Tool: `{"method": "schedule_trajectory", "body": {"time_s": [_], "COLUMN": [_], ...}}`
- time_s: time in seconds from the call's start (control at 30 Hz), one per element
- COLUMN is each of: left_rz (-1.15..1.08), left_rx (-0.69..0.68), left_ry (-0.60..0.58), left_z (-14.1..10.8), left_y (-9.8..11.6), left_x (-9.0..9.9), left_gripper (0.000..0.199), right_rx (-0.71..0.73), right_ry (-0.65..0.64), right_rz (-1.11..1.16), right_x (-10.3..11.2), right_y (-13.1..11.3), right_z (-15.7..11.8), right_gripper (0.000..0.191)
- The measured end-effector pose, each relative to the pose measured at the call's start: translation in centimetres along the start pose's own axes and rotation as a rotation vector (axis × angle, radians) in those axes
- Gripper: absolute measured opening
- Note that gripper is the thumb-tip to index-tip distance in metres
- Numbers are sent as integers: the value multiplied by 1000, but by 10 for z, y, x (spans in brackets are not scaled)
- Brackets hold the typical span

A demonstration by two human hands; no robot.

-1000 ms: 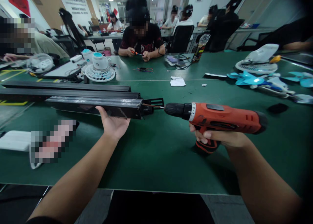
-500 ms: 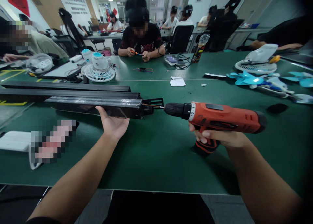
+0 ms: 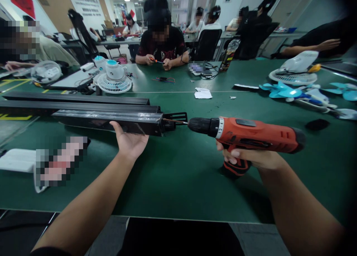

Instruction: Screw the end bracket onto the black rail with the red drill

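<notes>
My left hand [image 3: 131, 143] holds the end of a long black rectangular bar [image 3: 111, 117]; its thumb lies on the near side and its fingers are hidden underneath. A black threaded piece [image 3: 169, 126] sticks out of the bar's right end. My right hand [image 3: 251, 157] is wrapped round the handle of a red and black cordless drill [image 3: 258, 133], pointed left. From the drill's black chuck [image 3: 199, 125] a thin bit [image 3: 180, 122] reaches to the bar's end face. Whether its tip is on a screw cannot be made out.
Two more black bars [image 3: 83, 99] lie behind mine. White fans [image 3: 114, 84] stand at back left, blue fan blades [image 3: 281, 91] at right. Paper [image 3: 203, 93] lies beyond the drill. A co-worker [image 3: 161, 44] holds a screwdriver [image 3: 154, 60] opposite. A phone-like object [image 3: 64, 161], blurred out, lies at left.
Both my hands, the bar and the drill stay almost where they were. At the far right, another person's hand has lifted off the table.
</notes>
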State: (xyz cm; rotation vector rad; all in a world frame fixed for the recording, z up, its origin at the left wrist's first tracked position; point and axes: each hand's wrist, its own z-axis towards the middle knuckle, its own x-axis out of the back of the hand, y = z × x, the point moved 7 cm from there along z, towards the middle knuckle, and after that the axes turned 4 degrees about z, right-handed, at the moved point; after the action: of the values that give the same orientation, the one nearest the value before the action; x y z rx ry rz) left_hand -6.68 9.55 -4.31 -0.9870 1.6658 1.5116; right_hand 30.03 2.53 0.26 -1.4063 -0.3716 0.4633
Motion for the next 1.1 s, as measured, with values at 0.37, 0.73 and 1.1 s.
{"method": "schedule_trajectory", "body": {"time_s": [0.37, 0.73, 1.1], "left_rz": [11, 42, 29], "left_rx": [-19, -27, -19], "left_ry": [16, 27, 17], "left_z": [-1, -3, -4], "left_y": [0, 0, -1], "left_x": [-1, -3, -4], "left_gripper": [102, 91, 88], "right_rx": [44, 80, 119], "right_ry": [-21, -29, -69], "right_rz": [11, 6, 30], "right_x": [-7, -9, -4], "right_y": [-9, -15, -11], "right_z": [4, 5, 6], "right_gripper": [28, 28, 36]}}
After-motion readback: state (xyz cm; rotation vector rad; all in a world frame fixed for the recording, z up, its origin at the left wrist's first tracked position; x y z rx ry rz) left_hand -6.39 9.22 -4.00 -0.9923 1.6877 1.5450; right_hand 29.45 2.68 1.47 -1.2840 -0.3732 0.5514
